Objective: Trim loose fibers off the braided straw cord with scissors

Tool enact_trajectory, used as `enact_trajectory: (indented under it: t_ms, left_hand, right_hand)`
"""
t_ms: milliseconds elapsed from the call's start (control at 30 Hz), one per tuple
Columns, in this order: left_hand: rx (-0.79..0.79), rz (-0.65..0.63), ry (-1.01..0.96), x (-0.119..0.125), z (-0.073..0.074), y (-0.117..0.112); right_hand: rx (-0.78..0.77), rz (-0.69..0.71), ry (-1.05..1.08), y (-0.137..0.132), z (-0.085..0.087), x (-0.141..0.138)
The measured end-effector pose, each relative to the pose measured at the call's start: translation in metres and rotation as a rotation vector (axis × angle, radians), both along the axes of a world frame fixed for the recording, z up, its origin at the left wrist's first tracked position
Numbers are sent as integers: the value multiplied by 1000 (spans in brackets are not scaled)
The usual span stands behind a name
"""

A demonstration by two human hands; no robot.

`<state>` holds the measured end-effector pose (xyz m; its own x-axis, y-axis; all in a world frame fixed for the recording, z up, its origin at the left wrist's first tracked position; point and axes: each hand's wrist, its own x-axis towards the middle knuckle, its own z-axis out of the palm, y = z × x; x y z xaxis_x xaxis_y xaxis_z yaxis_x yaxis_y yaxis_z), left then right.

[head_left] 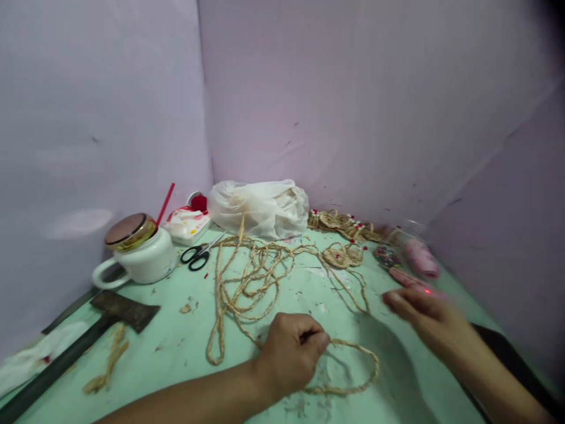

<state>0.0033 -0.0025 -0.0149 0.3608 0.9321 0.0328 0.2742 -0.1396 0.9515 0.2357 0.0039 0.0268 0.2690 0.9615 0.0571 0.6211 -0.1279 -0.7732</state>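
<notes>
A light brown braided rope (pixel 368 353) is pinched in my left hand (pixel 293 347), which is closed low over the middle of the table. From its fingers the rope bends out to the right in a loop. More of the same rope (pixel 247 282) lies in loose coils behind that hand. My right hand (pixel 424 312) is at the right, blurred, with fingers stretched out to the left and nothing visible in them. Just behind it lies a pink, slim tool (pixel 406 277), partly hidden, with a red light spot near it. A coiled rope piece with red pins (pixel 343 255) sits farther back.
Black-handled scissors (pixel 197 257) lie left of the coils. A hatchet (pixel 119 312) and a white mug (pixel 148 256) with a gold-rimmed lid on top occupy the left. Along the back are a plastic bag (pixel 260 209) and pinned ropework (pixel 338 222); a pink spool (pixel 422 258) is at right.
</notes>
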Motion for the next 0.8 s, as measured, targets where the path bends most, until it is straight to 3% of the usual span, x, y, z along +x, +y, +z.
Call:
enact_trajectory:
  t_ms: [67,133,267,367,500,600,667,800]
  left_hand:
    - [11,3,1,0,-1,-1]
    - [18,20,20,1,-3,-2]
    - [33,9,22,0,1,4]
    - [94,123,72,-14,24,22]
    - [212,195,472,-63,68,68]
    - [253,341,1010,-108,88,98]
    - [203,425,1275,-133,91,108]
    - [112,345,1354,-158,77,117]
  right_hand:
    - [-144,272,107,-15,-3,-37]
    - [-184,383,161,-27,-11,-64]
    - [-272,230,390,-35,-32,-84]
    - [-313,85,650,-34,-37,-86]
    - [-309,81,813,-34,-32,-86]
    - [-327,73,879,-34,-29,-85]
    - [-330,74,898,-35,-30,-84]
    - [-349,98,925,-36,-34,-82]
